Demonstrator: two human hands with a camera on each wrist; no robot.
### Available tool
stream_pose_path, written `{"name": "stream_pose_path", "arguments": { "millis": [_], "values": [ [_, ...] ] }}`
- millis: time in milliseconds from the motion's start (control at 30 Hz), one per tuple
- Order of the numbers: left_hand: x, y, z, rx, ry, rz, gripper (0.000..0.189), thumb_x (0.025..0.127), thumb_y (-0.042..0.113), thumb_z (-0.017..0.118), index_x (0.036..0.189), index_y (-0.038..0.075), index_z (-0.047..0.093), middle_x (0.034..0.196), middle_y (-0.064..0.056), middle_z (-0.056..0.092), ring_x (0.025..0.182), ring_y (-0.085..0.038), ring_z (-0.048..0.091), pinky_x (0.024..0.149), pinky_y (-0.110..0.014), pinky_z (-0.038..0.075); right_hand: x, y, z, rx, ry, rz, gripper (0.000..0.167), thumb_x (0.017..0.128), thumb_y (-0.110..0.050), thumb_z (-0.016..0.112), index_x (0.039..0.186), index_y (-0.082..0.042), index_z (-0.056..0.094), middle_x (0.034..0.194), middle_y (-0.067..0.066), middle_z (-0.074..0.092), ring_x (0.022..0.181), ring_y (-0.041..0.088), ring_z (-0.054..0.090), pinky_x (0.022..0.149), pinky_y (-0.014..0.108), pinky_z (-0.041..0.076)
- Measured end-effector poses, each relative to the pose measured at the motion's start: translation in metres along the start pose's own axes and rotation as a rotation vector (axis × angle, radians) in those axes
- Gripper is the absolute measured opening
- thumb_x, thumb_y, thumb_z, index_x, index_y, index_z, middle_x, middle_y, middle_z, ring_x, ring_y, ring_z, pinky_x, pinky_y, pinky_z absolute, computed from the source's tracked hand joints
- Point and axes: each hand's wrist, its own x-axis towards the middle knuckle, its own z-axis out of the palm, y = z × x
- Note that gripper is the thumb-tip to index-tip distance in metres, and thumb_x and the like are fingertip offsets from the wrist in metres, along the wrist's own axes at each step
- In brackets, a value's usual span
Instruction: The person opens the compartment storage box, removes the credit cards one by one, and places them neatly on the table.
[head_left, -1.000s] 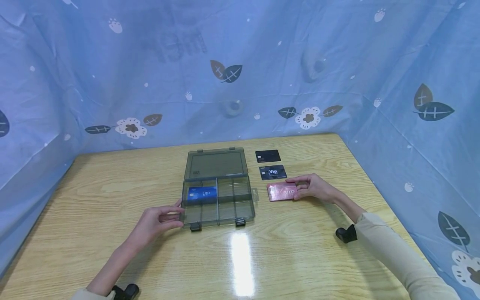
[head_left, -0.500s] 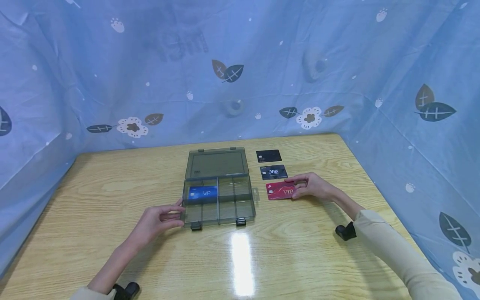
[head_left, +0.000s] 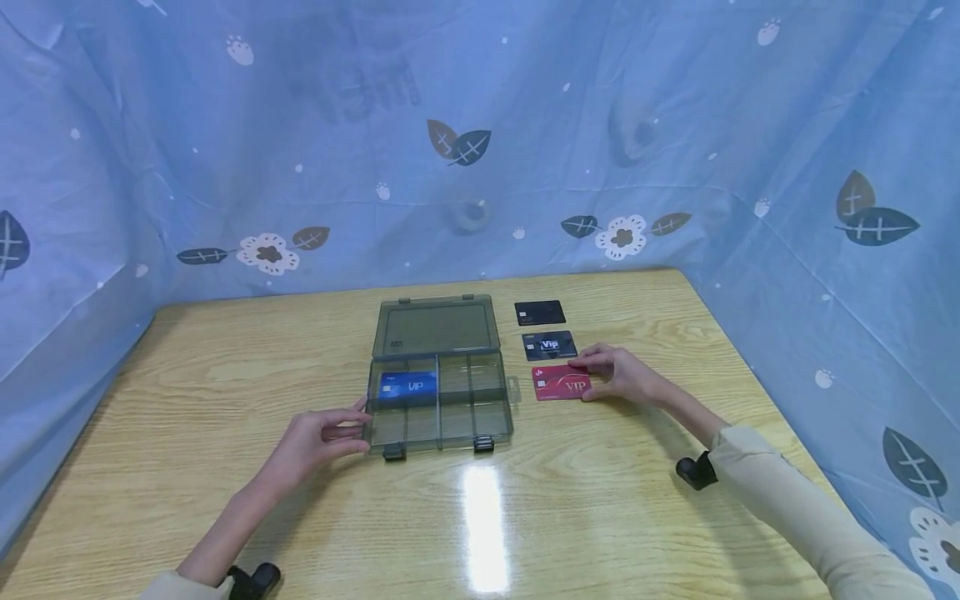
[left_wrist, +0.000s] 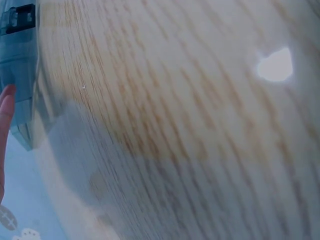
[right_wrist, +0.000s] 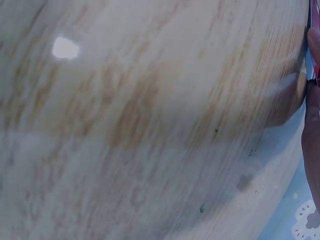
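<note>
A tinted see-through organizer box (head_left: 441, 421) lies on the table with its lid (head_left: 437, 327) laid back. Inside its rear left part is a blue VIP card (head_left: 407, 386). My left hand (head_left: 315, 443) touches the box's left wall with extended fingers and thumb; in the left wrist view a finger (left_wrist: 5, 112) meets the box's side. Right of the box, my right hand (head_left: 618, 377) pinches a red VIP card (head_left: 558, 383) by its right end, fingers on the far edge, thumb on the near edge. Whether the card rests fully on the table, I cannot tell.
Beyond the red card lie a dark card marked Vip (head_left: 550, 345) and a black card (head_left: 540, 312). Two latches, one of them a dark clip (head_left: 483, 444), stick out from the box's front. Blue patterned cloth (head_left: 480, 208) walls the table's back and sides.
The red card looked pale with glare a second ago and shows deep red now, so its tilt has changed slightly. The right hand's fingers shifted a little; the left hand stays at the box.
</note>
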Motion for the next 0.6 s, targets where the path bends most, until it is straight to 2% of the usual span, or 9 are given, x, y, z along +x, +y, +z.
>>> {"name": "stream_pose_path", "arguments": {
  "millis": [200,600],
  "values": [
    [0.0002,-0.0002,0.0002,-0.014,-0.001,-0.004,0.042,0.078,0.009,0.078,0.114,-0.006,0.066,0.131,-0.026,0.053,0.101,-0.034,0.065,0.08,-0.027,0.059,0.0008,0.0004,0.0005,-0.029,0.006,-0.029,0.055,0.075,-0.015,0.083,0.123,0.002,0.063,0.123,0.022,0.056,0.116,0.04,0.049,0.103,0.057,0.041],
    [-0.0007,-0.0016,0.0006,-0.034,-0.013,0.025,0.041,0.079,0.008,0.077,0.115,-0.007,0.065,0.136,-0.026,0.048,0.101,-0.032,0.066,0.08,-0.026,0.059,0.0018,0.0018,0.0007,-0.039,0.007,-0.009,0.055,0.073,-0.016,0.084,0.122,0.0,0.064,0.122,0.019,0.057,0.117,0.038,0.049,0.105,0.057,0.038]
  ]
}}
